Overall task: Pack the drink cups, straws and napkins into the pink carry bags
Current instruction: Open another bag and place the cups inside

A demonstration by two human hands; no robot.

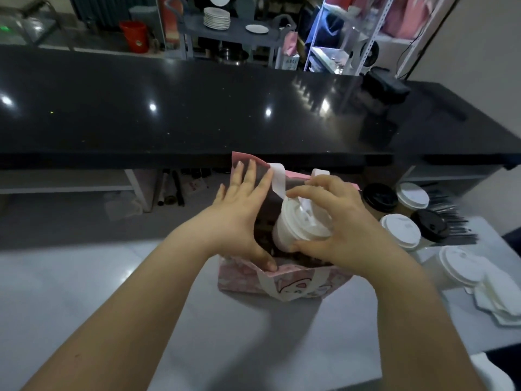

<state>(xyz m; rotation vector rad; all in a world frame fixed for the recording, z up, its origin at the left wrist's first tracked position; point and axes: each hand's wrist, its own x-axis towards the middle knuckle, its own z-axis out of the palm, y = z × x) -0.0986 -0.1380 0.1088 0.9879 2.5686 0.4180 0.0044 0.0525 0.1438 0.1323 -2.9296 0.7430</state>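
A pink carry bag (298, 283) with white handles stands open on the white table. My right hand (341, 230) grips a white-lidded drink cup (301, 227) by its lid, tilted, in the mouth of the bag. My left hand (239, 213) has straight fingers against the bag's left side and its thumb on the near rim, holding the bag open. To the right stand several more cups, with white lids (400, 231) and black lids (379, 197). Black straws (454, 221) lie behind them. White napkins (496, 297) lie at the far right.
A long black glossy counter (197, 114) runs across just behind the bag, with a black device (383, 88) on its right end. The white table (253, 340) holds everything. Shelves, plates and a red bucket stand far back.
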